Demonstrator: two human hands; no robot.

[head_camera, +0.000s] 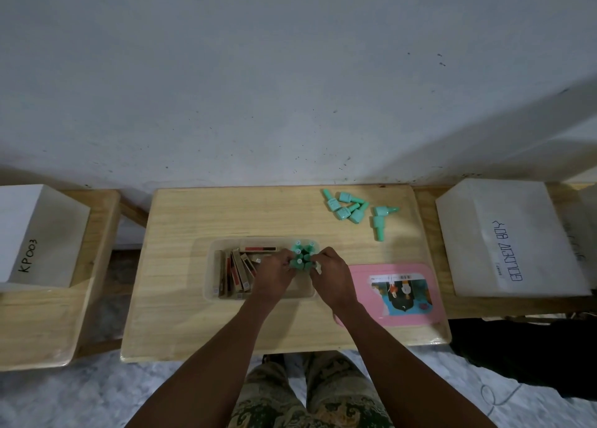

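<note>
A clear plastic tray [210, 290] sits mid-table. Several slim brown and red boxes [234, 274] stand in its left half. A cluster of upright teal bottles [303, 255] fills its far right corner. My left hand [274, 274] and my right hand [329, 276] are both inside the tray, fingers curled around bottles at the near side of the cluster. Which bottle each hand grips is hidden by the fingers. More teal bottles [347, 206] lie loose at the table's far right, with two [381, 219] apart from the pile.
A pink mat [420, 318] with a picture card [400, 293] lies right of the tray. White boxes stand on side benches: one marked KP003 [35, 234] at the left, another [510, 237] at the right. The wall runs along the table's far edge.
</note>
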